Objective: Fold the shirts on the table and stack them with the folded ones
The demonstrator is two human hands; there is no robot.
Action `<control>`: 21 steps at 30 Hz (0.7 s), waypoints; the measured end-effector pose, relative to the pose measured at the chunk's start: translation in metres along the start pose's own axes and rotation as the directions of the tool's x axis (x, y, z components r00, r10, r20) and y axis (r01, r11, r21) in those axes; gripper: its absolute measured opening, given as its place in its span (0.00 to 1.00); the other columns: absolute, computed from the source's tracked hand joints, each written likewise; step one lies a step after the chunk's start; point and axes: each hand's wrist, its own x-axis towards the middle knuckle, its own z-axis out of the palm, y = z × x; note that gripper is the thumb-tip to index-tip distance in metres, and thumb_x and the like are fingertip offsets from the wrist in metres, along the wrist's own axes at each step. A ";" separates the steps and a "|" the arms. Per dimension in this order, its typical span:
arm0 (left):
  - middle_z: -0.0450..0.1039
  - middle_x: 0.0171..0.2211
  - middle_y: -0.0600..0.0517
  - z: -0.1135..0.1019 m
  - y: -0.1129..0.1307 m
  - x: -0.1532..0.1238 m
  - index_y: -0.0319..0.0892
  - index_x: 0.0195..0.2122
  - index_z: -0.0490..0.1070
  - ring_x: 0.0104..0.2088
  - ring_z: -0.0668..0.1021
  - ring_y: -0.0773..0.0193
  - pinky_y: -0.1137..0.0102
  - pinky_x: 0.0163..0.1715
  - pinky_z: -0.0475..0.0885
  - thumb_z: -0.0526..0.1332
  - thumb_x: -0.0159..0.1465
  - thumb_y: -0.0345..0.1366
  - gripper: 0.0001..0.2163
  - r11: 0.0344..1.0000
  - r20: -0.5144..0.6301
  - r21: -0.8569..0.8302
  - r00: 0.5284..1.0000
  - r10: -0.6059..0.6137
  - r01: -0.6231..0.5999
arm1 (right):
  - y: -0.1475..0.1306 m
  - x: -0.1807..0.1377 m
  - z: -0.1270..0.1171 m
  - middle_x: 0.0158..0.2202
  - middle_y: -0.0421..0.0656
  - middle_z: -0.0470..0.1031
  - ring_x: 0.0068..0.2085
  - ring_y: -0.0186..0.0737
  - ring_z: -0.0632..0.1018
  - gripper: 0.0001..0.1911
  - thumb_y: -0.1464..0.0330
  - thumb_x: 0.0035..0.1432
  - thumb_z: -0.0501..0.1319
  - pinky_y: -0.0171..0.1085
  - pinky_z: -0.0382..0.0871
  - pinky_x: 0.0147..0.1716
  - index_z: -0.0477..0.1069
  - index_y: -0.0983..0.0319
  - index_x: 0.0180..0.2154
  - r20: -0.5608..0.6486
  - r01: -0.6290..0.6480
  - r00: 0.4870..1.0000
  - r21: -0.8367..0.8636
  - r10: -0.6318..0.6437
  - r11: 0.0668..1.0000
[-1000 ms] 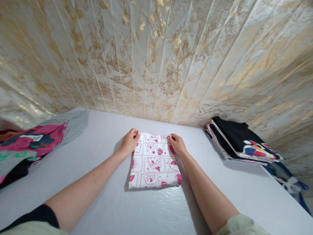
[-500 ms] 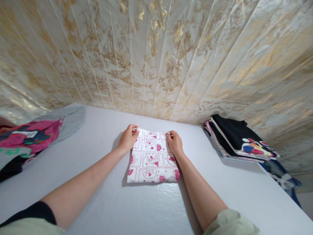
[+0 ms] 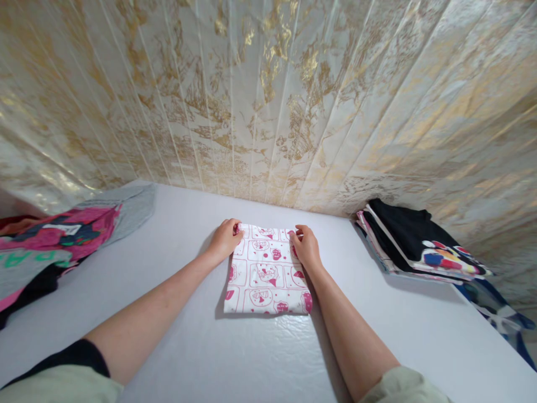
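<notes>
A folded white garment [image 3: 268,271] with pink cartoon prints in a grid lies flat in front of me; its exact kind is hidden by the folding. At its far left corner, my left hand [image 3: 226,240] has its fingers closed on the edge of the fabric. My right hand [image 3: 307,246] rests at the far right corner, thumb against the cloth and the forefinger lifted a little apart from it.
Folded clothes [image 3: 415,240], a black one on top, are stacked at the right by the gold-patterned curtain [image 3: 268,112]. Loose clothes [image 3: 79,235] in grey, pink and black lie in a heap at the left. A blue-and-white cloth [image 3: 495,308] hangs past the right edge of the white table [image 3: 188,347].
The fingers of my right hand have loosened from the garment's corner. My left hand stays at its corner. The whole view has shifted slightly, and the garment lies as before.
</notes>
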 end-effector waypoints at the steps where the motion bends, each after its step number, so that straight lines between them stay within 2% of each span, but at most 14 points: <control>1: 0.71 0.36 0.50 -0.001 0.000 0.001 0.43 0.39 0.72 0.35 0.76 0.62 0.70 0.39 0.70 0.60 0.58 0.33 0.07 1.000 0.021 0.029 1.000 0.010 -0.010 | 0.000 0.000 -0.002 0.40 0.47 0.72 0.37 0.42 0.74 0.16 0.64 0.57 0.57 0.40 0.66 0.40 0.71 0.62 0.46 0.023 0.011 1.000 -0.038 -0.010 0.999; 5: 0.67 0.32 0.51 -0.005 0.000 0.005 0.43 0.32 0.72 0.32 0.75 0.61 0.70 0.37 0.70 0.62 0.57 0.36 0.04 0.993 0.080 0.117 0.997 0.002 -0.012 | 0.000 0.003 -0.009 0.38 0.45 0.69 0.36 0.40 0.72 0.10 0.64 0.55 0.60 0.37 0.64 0.39 0.73 0.60 0.39 0.124 0.030 0.992 -0.158 -0.010 0.987; 12: 0.66 0.30 0.52 -0.006 0.003 0.005 0.44 0.27 0.67 0.29 0.73 0.62 0.69 0.35 0.69 0.63 0.53 0.35 0.04 0.990 0.082 0.138 0.997 -0.006 -0.005 | 0.001 0.008 -0.014 0.31 0.39 0.67 0.32 0.36 0.69 0.04 0.66 0.52 0.61 0.33 0.60 0.33 0.69 0.59 0.30 0.211 0.072 0.977 -0.152 -0.039 0.986; 16: 0.70 0.30 0.52 -0.009 0.005 0.004 0.45 0.27 0.65 0.31 0.75 0.61 0.69 0.33 0.69 0.61 0.53 0.34 0.04 1.000 0.131 0.023 0.991 0.010 -0.013 | 0.002 0.010 -0.017 0.29 0.38 0.69 0.31 0.36 0.70 0.03 0.68 0.49 0.60 0.33 0.60 0.31 0.68 0.59 0.29 0.270 0.049 0.962 -0.060 -0.031 0.997; 21: 0.75 0.30 0.53 -0.015 0.005 0.003 0.44 0.32 0.68 0.31 0.76 0.61 0.69 0.32 0.69 0.60 0.53 0.35 0.06 0.978 0.202 -0.203 0.979 0.000 0.042 | -0.001 0.010 -0.022 0.23 0.35 0.68 0.27 0.35 0.69 0.05 0.65 0.47 0.59 0.33 0.60 0.28 0.66 0.59 0.27 0.319 -0.054 0.948 0.126 0.011 0.991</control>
